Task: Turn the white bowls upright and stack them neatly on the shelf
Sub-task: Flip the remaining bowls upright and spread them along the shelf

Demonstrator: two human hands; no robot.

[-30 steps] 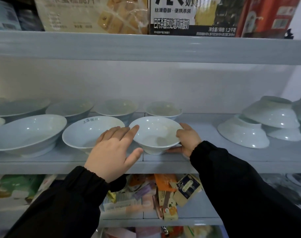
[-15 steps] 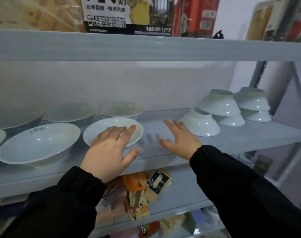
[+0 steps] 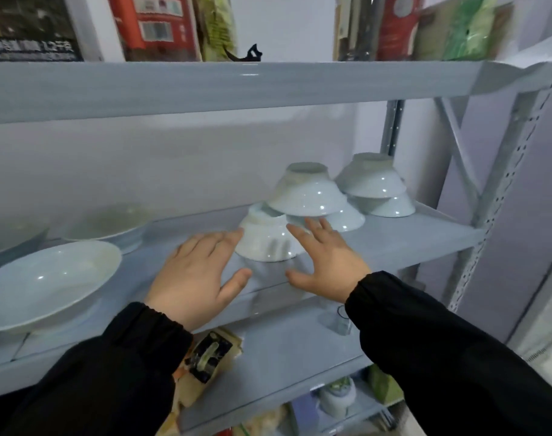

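Several white bowls stand upside down on the grey shelf (image 3: pixel 394 240). The nearest upturned bowl (image 3: pixel 265 240) sits in front, with a second upturned bowl (image 3: pixel 306 193) perched behind and above it and a stacked upturned pair (image 3: pixel 375 187) at the right. My left hand (image 3: pixel 199 272) and my right hand (image 3: pixel 325 262) hover with straight, spread fingers on either side of the nearest bowl, fingertips close to its wall; neither hand holds anything. Upright white bowls (image 3: pixel 45 281) stand at the left.
A second upright bowl (image 3: pixel 108 225) sits behind at the left. The upper shelf board (image 3: pixel 237 86) carries packaged goods. Metal shelf uprights (image 3: pixel 494 196) close the right end. The lower shelf holds packets (image 3: pixel 208 357) and a small glass (image 3: pixel 337 319).
My hands let go of the upright bowl at the left and moved right along the shelf. The view swung right with them, and both hands now flank the nearest upturned bowl.
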